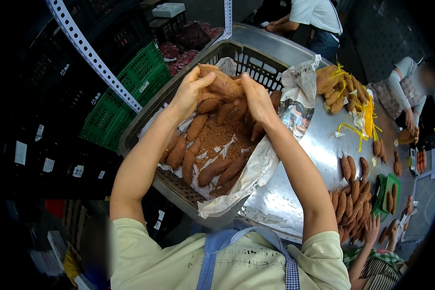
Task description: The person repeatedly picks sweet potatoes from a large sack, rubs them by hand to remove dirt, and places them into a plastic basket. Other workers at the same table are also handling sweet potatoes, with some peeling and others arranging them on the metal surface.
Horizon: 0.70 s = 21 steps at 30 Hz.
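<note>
A dark plastic crate [130,139] lined with newspaper [264,168] stands tilted in view before me. Sweet potatoes [214,172] lie round its inner sides, with loose brown soil [217,139] and torn paper between them. Above the far part of the crate, my left hand [190,90] grips a large sweet potato [223,83] by its left end. My right hand [255,94] is raised at the right, its palm turned inward against sweet potatoes; its fingers are partly hidden, and whether it grips one is unclear.
The metal table [308,174] carries piled sweet potatoes [355,206], bagged ones [340,87], a green tray [384,192] and a scale [414,161]. A perforated white post [98,67] and green crates [108,112] stand left. Co-workers are at the right, one with a hand [372,226] beside the pile.
</note>
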Available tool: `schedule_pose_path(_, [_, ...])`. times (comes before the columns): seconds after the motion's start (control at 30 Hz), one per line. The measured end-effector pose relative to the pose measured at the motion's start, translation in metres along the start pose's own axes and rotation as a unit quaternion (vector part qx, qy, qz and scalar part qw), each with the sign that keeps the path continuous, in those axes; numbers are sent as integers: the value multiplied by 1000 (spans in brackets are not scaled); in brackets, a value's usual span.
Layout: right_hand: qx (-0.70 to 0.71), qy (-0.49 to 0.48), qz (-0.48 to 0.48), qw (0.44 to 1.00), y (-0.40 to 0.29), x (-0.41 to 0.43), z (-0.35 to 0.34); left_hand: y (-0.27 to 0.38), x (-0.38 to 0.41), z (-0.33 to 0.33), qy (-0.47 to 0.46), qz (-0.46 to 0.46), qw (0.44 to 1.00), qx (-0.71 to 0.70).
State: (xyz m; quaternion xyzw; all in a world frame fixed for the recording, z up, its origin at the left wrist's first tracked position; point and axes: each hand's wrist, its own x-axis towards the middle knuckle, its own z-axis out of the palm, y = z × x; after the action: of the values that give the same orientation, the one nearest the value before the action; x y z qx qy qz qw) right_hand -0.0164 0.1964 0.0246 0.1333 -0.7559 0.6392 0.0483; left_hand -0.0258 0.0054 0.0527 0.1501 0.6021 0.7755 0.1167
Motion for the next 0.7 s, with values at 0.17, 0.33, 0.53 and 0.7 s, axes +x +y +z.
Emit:
schedule_pose_path(0.17, [-274,-17,-83,958,-9,-8,3,-2,-3,1,19,-25,999,19])
schedule_pose_path(0.33, [-213,29,-75,974,-1,-3,-1,-4,-1,-1,-10,-1,1000,0])
schedule_pose_path(0.53, [-149,35,-83,985,-5,-5,0,2,-1,-4,-49,29,998,30])
schedule_pose_path(0.7, [-260,-8,-133,956,-11,-8,2,-5,-1,-7,-54,24,994,96])
